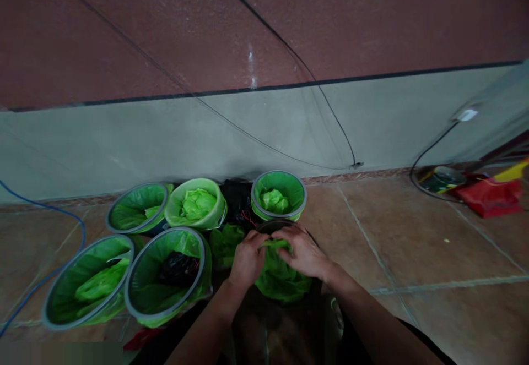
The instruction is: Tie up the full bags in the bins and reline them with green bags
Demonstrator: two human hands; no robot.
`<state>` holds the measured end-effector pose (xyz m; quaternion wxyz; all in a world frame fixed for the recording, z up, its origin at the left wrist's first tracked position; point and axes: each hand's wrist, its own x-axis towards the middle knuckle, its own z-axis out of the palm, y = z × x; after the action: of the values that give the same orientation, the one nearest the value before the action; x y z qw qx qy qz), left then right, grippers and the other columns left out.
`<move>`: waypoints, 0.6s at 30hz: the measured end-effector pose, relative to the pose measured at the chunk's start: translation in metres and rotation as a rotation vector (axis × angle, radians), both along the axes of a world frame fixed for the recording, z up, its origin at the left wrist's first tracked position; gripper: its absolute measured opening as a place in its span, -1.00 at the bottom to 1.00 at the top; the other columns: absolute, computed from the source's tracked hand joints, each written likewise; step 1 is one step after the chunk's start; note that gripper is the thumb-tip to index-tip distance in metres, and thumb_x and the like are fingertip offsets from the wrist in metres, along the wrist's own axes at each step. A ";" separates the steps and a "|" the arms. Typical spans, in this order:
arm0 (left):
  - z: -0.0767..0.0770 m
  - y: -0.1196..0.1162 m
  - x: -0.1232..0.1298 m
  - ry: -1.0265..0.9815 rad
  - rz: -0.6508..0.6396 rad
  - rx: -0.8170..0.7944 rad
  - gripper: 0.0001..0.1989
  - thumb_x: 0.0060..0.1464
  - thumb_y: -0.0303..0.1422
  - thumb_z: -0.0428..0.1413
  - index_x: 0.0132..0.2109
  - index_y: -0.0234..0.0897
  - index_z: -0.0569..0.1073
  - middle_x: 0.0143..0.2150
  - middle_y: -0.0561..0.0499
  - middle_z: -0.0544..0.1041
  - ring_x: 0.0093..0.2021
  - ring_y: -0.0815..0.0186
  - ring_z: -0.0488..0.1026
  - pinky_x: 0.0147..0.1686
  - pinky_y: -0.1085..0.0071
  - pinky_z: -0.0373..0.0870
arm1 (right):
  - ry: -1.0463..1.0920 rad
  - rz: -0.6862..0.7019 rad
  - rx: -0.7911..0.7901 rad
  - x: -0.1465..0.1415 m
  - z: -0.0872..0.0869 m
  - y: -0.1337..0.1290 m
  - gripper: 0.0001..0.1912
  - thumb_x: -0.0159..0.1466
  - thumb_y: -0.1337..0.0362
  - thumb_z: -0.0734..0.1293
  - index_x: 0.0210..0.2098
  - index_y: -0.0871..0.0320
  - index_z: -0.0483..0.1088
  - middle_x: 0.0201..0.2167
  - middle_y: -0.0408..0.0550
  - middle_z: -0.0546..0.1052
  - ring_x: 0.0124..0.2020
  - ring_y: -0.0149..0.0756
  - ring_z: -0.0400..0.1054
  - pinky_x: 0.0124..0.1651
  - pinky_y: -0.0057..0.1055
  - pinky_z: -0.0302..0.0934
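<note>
A green plastic bag (285, 279) hangs in front of me, partly over a dark round bin (314, 237) whose rim shows behind my hands. My left hand (250, 257) pinches the bag's upper edge. Close beside it, my right hand (303, 252) grips the same edge, fingers curled inward. The fingertips of both hands nearly meet. Left of my left hand lies another crumpled green bag (225, 244). How far the bag sits inside the dark bin is hidden.
Green-lined bins stand to the left, among them one with a black bag (179, 268) inside. Another lined bin (279, 173) is against the wall, near a black bag (237, 200). A blue hose (84, 238) lies far left; a red dustpan (490, 197) is far right.
</note>
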<state>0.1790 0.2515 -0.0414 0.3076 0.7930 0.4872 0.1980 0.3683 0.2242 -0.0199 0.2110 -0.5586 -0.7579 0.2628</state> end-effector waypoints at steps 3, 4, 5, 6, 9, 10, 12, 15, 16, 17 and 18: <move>0.000 0.001 0.001 -0.010 0.077 0.040 -0.67 0.08 -0.60 0.00 -0.07 -0.25 0.50 -0.13 -0.04 0.49 -0.11 0.30 0.47 -0.01 0.40 0.38 | 0.006 -0.016 -0.108 0.004 0.000 -0.001 -0.72 0.26 0.23 0.29 -0.07 0.13 0.48 -0.12 -0.01 0.58 -0.09 -0.19 0.44 0.05 -0.27 0.21; 0.000 0.001 0.001 -0.012 0.097 0.055 -0.70 0.08 -0.60 0.00 -0.09 -0.26 0.49 -0.14 -0.05 0.49 -0.12 0.29 0.48 -0.02 0.39 0.39 | -0.005 -0.012 -0.137 0.006 -0.001 -0.001 -0.76 0.27 0.24 0.28 -0.12 0.13 0.49 -0.16 -0.03 0.58 -0.13 -0.22 0.45 -0.02 -0.33 0.23; 0.000 0.001 0.001 -0.012 0.111 0.067 -0.71 0.08 -0.60 0.00 -0.11 -0.27 0.49 -0.16 -0.05 0.49 -0.13 0.29 0.48 -0.03 0.38 0.39 | -0.021 -0.009 -0.156 0.008 -0.001 -0.001 -0.81 0.27 0.25 0.28 -0.17 0.12 0.49 -0.20 -0.04 0.58 -0.17 -0.25 0.46 -0.07 -0.37 0.23; 0.000 0.002 0.001 -0.007 0.120 0.078 -0.72 0.07 -0.61 0.00 -0.12 -0.27 0.48 -0.16 -0.04 0.49 -0.13 0.28 0.48 -0.04 0.38 0.39 | -0.042 -0.014 -0.164 0.009 -0.002 -0.001 -0.84 0.26 0.28 0.28 -0.22 0.12 0.49 -0.23 -0.06 0.58 -0.19 -0.27 0.46 -0.10 -0.40 0.23; -0.002 0.003 0.000 0.049 0.140 0.086 -0.69 0.07 -0.62 -0.01 -0.11 -0.26 0.48 -0.14 -0.04 0.50 -0.12 0.29 0.49 -0.04 0.39 0.40 | -0.137 -0.153 -0.130 0.014 0.000 0.001 -0.84 0.25 0.34 0.26 -0.26 0.12 0.49 -0.24 -0.05 0.58 -0.18 -0.27 0.46 -0.10 -0.43 0.21; -0.002 0.003 -0.002 0.082 0.147 0.082 -0.68 0.06 -0.63 -0.01 -0.10 -0.25 0.49 -0.12 -0.04 0.51 -0.13 0.29 0.50 -0.05 0.40 0.40 | -0.186 -0.234 -0.116 0.016 0.001 0.002 -0.83 0.24 0.37 0.26 -0.24 0.13 0.49 -0.22 -0.03 0.58 -0.17 -0.25 0.46 -0.10 -0.43 0.20; -0.004 0.004 -0.005 0.155 0.166 0.063 -0.66 0.06 -0.64 -0.02 -0.10 -0.24 0.50 -0.11 -0.05 0.51 -0.15 0.29 0.51 -0.07 0.41 0.40 | -0.292 -0.386 -0.118 0.021 0.002 0.003 -0.79 0.22 0.41 0.25 -0.23 0.16 0.50 -0.21 0.02 0.59 -0.17 -0.22 0.47 -0.12 -0.42 0.20; -0.006 0.008 -0.013 0.221 0.225 0.037 -0.63 0.03 -0.66 -0.02 -0.09 -0.26 0.51 -0.11 -0.06 0.53 -0.17 0.29 0.51 -0.08 0.41 0.40 | -0.405 -0.508 -0.175 0.030 -0.002 0.004 -0.75 0.21 0.44 0.24 -0.18 0.18 0.51 -0.20 0.10 0.59 -0.19 -0.18 0.49 -0.20 -0.41 0.20; -0.006 0.010 -0.015 0.218 0.250 0.036 -0.62 0.02 -0.66 -0.01 -0.08 -0.27 0.51 -0.11 -0.06 0.53 -0.15 0.28 0.51 -0.05 0.41 0.40 | -0.427 -0.525 -0.205 0.034 -0.005 0.004 -0.73 0.22 0.44 0.23 -0.17 0.19 0.51 -0.20 0.11 0.60 -0.19 -0.18 0.49 -0.21 -0.40 0.20; -0.006 0.012 -0.017 0.205 0.275 0.041 -0.62 0.01 -0.66 0.00 -0.07 -0.28 0.52 -0.10 -0.06 0.53 -0.12 0.28 0.51 -0.02 0.41 0.39 | -0.443 -0.534 -0.241 0.037 -0.008 0.004 -0.73 0.23 0.44 0.22 -0.16 0.20 0.51 -0.21 0.13 0.60 -0.20 -0.17 0.50 -0.22 -0.40 0.20; -0.006 0.014 -0.019 0.187 0.299 0.051 -0.62 0.00 -0.66 0.01 -0.07 -0.29 0.52 -0.08 -0.07 0.53 -0.09 0.29 0.50 0.02 0.41 0.38 | -0.449 -0.532 -0.280 0.040 -0.011 0.004 -0.72 0.24 0.44 0.20 -0.15 0.21 0.50 -0.23 0.14 0.60 -0.19 -0.17 0.50 -0.23 -0.40 0.20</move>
<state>0.1600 0.2653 -0.0475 0.2078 0.7342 0.6210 0.1792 0.4082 0.2281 -0.0304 0.0219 -0.8031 -0.5704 0.1710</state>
